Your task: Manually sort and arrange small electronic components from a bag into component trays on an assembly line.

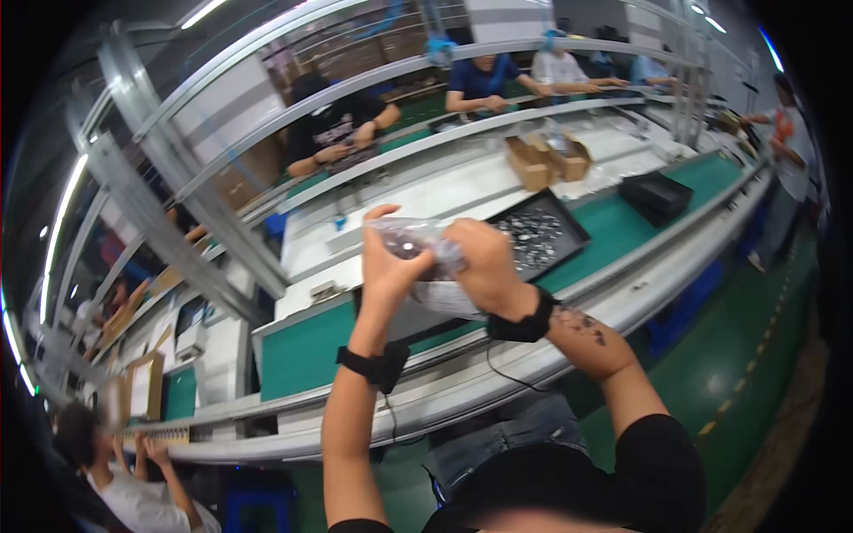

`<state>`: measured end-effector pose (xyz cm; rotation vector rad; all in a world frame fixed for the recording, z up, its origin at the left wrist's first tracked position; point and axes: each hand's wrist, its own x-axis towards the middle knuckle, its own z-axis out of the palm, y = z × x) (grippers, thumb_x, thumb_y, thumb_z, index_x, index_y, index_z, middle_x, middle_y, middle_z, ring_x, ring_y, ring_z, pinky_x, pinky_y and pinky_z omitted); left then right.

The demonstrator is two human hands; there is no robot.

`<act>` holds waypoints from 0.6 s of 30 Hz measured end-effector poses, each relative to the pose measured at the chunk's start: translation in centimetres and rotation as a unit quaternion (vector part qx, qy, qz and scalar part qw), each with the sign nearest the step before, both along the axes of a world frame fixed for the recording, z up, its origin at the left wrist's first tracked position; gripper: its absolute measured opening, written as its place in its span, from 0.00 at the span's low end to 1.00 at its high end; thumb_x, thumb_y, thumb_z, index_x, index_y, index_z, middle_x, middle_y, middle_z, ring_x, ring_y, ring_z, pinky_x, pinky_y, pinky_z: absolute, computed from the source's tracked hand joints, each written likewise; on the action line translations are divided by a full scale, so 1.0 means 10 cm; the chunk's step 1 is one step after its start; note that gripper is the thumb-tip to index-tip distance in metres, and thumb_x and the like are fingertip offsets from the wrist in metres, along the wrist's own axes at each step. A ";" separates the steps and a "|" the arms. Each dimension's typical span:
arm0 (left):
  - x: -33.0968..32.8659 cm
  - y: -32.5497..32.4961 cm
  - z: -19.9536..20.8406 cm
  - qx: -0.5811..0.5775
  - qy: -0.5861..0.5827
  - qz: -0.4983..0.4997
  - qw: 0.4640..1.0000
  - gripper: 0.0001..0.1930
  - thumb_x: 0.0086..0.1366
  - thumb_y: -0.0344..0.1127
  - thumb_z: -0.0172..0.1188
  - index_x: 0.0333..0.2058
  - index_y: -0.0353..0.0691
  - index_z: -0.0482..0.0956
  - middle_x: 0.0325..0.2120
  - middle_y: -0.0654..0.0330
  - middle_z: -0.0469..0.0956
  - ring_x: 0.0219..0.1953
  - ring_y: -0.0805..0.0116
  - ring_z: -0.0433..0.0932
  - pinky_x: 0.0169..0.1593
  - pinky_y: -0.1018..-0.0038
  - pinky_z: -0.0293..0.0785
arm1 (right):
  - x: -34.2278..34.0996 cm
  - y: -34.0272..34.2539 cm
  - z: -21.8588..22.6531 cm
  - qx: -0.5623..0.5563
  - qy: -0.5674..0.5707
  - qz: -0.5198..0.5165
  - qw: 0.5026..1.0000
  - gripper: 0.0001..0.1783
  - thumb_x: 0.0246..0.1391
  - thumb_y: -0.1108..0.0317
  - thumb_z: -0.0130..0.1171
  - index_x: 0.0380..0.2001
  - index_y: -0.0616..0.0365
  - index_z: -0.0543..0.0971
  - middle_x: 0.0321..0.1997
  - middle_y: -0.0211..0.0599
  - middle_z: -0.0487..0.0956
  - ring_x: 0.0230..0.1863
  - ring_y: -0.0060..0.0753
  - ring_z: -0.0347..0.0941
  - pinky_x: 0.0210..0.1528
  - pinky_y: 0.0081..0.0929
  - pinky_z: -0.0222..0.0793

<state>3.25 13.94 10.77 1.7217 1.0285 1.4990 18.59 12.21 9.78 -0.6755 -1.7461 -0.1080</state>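
In the head view, the left hand (391, 266), half open, cups a clear bag (404, 233) above the belt (306, 355), while the right hand (484, 266) clenches its gathered end, apparently to keep it bunched. Its long axis seems to run sideways, neck rightward; beyond the right hand sits a tray (570, 218) of parts (535, 235).

clear bag (409, 233) in two-handed grip (486, 264)
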 end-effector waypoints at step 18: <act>-0.05 0.34 0.04 0.111 0.082 0.142 0.980 0.14 0.45 0.23 0.65 0.32 0.38 0.73 0.31 0.62 0.74 0.28 0.75 0.74 0.28 0.80 0.70 | 0.11 0.27 -0.32 -0.363 0.152 0.057 0.918 0.11 0.43 0.65 0.63 0.27 0.58 0.73 0.27 0.33 0.71 0.31 0.39 0.69 0.29 0.31 0.63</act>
